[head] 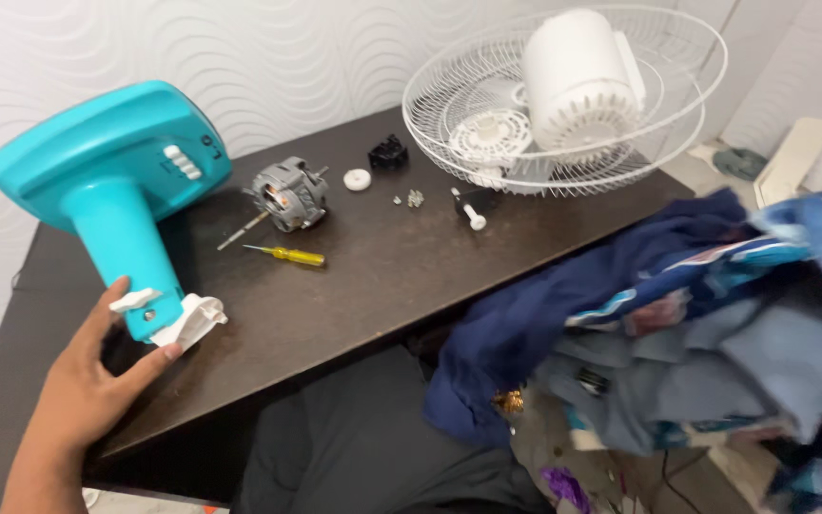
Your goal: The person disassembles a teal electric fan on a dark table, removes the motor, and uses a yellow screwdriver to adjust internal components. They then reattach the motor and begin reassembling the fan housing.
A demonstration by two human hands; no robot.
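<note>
My left hand [88, 385] grips the lower end of a turquoise fan stand [111, 181], which lies tilted on the dark table [382, 286] with its wide base up by the wall. Thumb and fingers wrap the neck near its white bracket [187, 319]. My right hand is out of sight. Further along the table lie a bare grey fan motor [287, 193], a yellow-handled screwdriver [287, 254], a white round cap [358, 179], a black part [388, 152], a few small screws [413, 198] and a white knob piece [471, 213].
A white wire fan guard [658, 143] rests at the table's far right with a white motor housing [577, 81] and a white hub inside it. A heap of blue and grey clothes [677, 324] lies to the right. A white patterned wall stands behind.
</note>
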